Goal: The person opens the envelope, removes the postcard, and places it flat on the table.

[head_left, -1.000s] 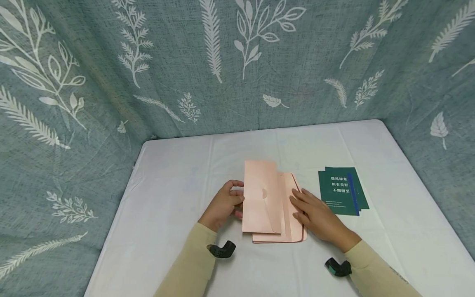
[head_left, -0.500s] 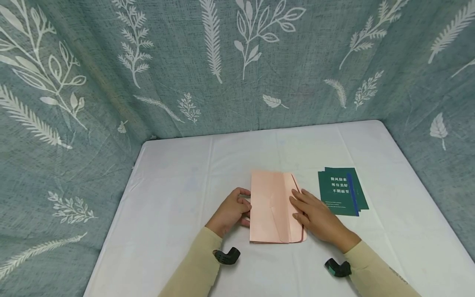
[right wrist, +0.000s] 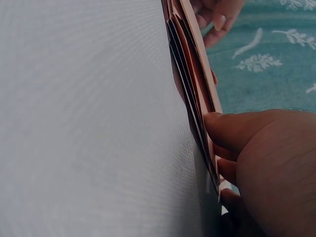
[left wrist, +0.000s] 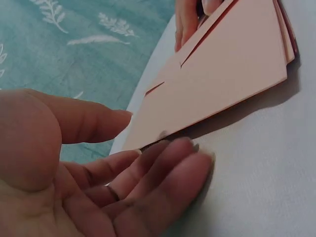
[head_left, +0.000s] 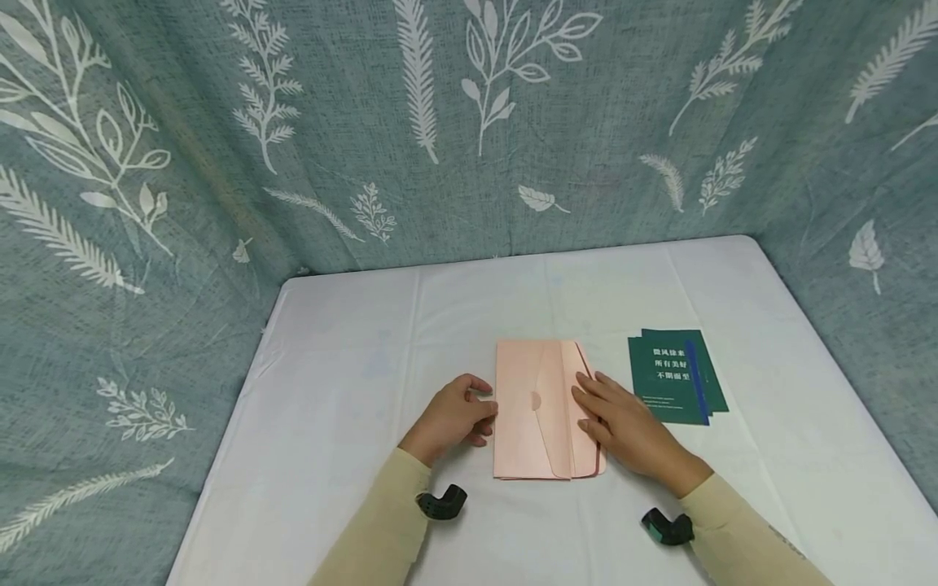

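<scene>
A stack of pale pink envelopes [head_left: 529, 439] lies on the white table, its top one showing a pointed flap and a small round tab. My left hand [head_left: 456, 413] is at the left edge of the stack, fingers relaxed and thumb apart from them; the left wrist view shows no envelope between them. Across the right side of the stack rests my right hand [head_left: 623, 423], its fingers [head_left: 595, 386] lying on an envelope's unfolded flap. From the right wrist view, several paper layers [right wrist: 190, 84] show at the edge by the thumb.
To the right lie overlapping dark green cards [head_left: 663, 382] with white printed characters and a blue strip. A white cloth covers the table [head_left: 352, 350]. Blue-green curtains [head_left: 454, 203] with white leaf patterns enclose its back and sides.
The top envelope has come down and slightly right, from held above the stack to lying on it. My left hand has loosened from its edge. The right hand stays in place.
</scene>
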Demonstrator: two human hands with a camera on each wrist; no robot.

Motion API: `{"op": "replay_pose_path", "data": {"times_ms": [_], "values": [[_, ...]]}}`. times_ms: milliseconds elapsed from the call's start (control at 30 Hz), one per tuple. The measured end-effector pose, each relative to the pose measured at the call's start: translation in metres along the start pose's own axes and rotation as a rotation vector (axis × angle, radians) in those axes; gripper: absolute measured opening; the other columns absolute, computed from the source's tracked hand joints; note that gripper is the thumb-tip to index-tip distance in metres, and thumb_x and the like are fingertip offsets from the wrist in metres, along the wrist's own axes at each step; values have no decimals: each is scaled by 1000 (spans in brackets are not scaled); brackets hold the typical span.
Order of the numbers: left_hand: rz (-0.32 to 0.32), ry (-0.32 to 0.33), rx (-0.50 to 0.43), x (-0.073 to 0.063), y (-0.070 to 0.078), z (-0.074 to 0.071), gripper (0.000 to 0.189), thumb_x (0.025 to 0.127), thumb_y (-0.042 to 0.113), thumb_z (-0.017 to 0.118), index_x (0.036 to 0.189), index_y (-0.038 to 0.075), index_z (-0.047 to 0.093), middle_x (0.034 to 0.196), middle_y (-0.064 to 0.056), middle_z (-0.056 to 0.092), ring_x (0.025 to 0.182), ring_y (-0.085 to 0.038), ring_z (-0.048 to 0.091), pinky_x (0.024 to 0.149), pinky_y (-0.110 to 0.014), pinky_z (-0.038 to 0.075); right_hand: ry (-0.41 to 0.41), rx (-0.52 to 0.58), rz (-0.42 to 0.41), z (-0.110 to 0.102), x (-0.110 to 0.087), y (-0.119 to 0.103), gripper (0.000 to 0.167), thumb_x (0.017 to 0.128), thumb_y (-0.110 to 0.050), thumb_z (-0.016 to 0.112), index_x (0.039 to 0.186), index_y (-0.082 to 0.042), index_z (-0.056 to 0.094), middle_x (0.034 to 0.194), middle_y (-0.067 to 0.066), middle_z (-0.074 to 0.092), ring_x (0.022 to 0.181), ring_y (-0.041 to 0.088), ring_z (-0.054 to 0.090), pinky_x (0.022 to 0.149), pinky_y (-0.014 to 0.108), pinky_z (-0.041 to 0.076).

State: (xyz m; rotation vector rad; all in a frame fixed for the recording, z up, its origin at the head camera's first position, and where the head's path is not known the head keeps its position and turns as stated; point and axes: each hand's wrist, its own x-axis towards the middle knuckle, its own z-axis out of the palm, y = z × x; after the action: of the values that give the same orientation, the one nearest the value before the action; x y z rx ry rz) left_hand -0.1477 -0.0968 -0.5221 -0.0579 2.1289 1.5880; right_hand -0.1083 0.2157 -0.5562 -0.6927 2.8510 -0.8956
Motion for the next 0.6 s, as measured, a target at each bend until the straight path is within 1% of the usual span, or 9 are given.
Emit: {"op": "replay_pose_path", "data": {"times_ms": [33, 100, 167, 233, 300, 400, 467, 533, 600], "values": [[14, 10, 42, 0, 0, 0, 31, 105, 11, 72, 132, 1, 61, 94, -15, 68, 74, -22, 70, 64, -35, 61, -1, -1, 1, 0, 0, 0, 57, 110, -22, 68, 160, -2, 52, 171, 14, 40, 159, 43, 28, 121, 68, 27], [62, 38, 130, 0, 2, 0, 29, 105, 16, 73, 130, 4, 64, 93, -10, 68, 75, -21, 68, 66, -35, 59, -2, -1, 2, 0, 0, 0, 57, 110, -22, 68, 161, -2, 52, 171, 14, 40, 159, 43, 28, 121, 68, 27], [140, 70, 217, 0, 3, 2, 29, 105, 21, 73, 130, 6, 67, 96, -5, 68, 82, -19, 67, 73, -36, 57, -2, 0, 4, 0, 0, 0, 57, 110, -22, 68, 161, -2, 52, 171, 14, 40, 159, 43, 28, 121, 68, 27], [225, 91, 277, 1, 4, 4, 30, 105, 22, 74, 130, 8, 68, 104, -2, 69, 93, -21, 68, 82, -40, 56, -1, 0, 4, 0, 0, 0, 57, 110, -22, 68, 161, -2, 51, 171, 13, 40, 159, 43, 27, 121, 68, 26], [302, 95, 322, 2, 4, 6, 34, 103, 23, 76, 132, 8, 69, 117, -2, 69, 108, -23, 66, 94, -45, 54, -1, 1, 3, 0, 0, 0, 57, 110, -22, 68, 161, -2, 51, 171, 13, 40, 159, 43, 27, 121, 68, 26], [383, 73, 390, 3, 2, 10, 45, 101, 25, 79, 140, 7, 67, 139, -7, 65, 133, -30, 57, 110, -50, 46, -4, -1, -1, 0, 0, 1, 57, 110, -22, 68, 161, -2, 51, 171, 13, 39, 159, 43, 27, 121, 68, 27], [418, 39, 441, 4, 0, 12, 57, 99, 29, 82, 148, 7, 63, 155, -8, 56, 147, -33, 44, 117, -54, 39, -6, -3, -2, 0, 0, 1, 57, 110, -23, 67, 161, -2, 51, 171, 13, 39, 159, 43, 28, 121, 68, 27], [431, -8, 500, 5, -3, 13, 69, 97, 36, 84, 156, 10, 58, 169, -7, 42, 159, -31, 28, 121, -58, 33, -5, -6, -4, 0, 1, 2, 57, 110, -23, 67, 161, -3, 51, 171, 13, 39, 159, 43, 28, 121, 68, 27], [427, -65, 567, 4, -5, 14, 83, 94, 45, 85, 164, 14, 51, 178, -2, 27, 164, -27, 13, 123, -61, 27, -3, -5, -2, 0, 1, 2, 57, 110, -23, 67, 161, -3, 51, 171, 13, 39, 159, 42, 27, 121, 68, 27]]}}
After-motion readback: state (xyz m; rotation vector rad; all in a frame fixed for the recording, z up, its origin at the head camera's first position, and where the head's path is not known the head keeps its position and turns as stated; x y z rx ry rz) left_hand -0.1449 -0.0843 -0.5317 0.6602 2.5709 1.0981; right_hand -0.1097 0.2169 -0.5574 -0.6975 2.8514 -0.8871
